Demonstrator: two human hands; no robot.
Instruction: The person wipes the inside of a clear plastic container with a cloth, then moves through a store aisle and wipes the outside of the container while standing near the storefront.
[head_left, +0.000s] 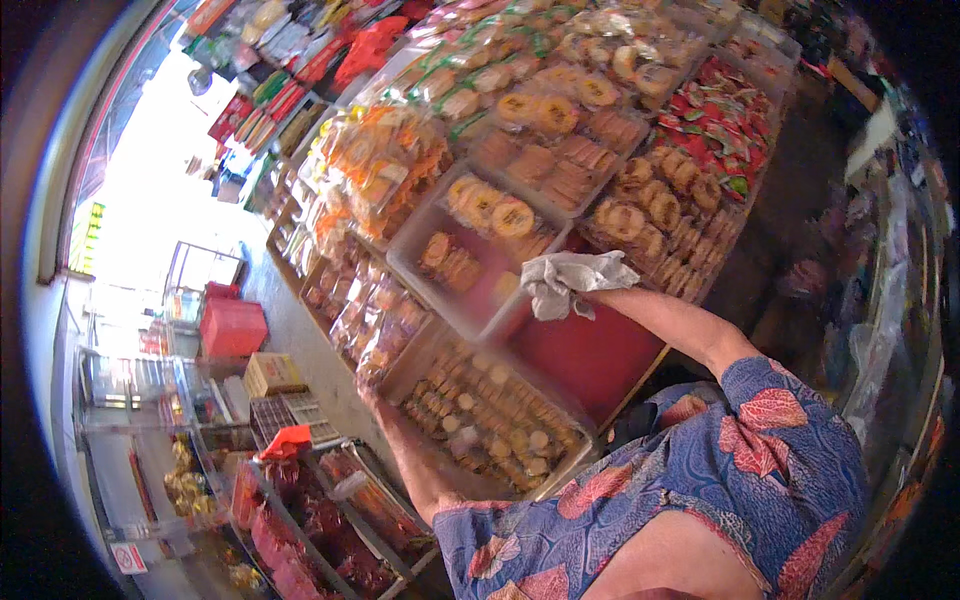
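A crumpled grey-white cloth (555, 281) covers most of my right hand (611, 289), which is gripping it at the corner of a clear plastic tub. This tub (409, 262) holds several wrapped round pastries (487, 206). Below the cloth lies a bare red tabletop (592, 360). My left hand (367, 390) reaches to the far end of another clear tub (581, 450), filled with small round biscuits (487, 412). It is small and blurred beside packs of wrapped snacks (382, 322), so its fingers cannot be made out.
More tubs hold ring-shaped pastries (660, 195), red-wrapped sweets (720, 112) and orange bags (382, 165). Across the grey aisle floor (300, 322) stand a red bin (232, 326), a cardboard box (274, 375) and a rack of red packages (300, 517). Glass shelving (135, 450) stands at left.
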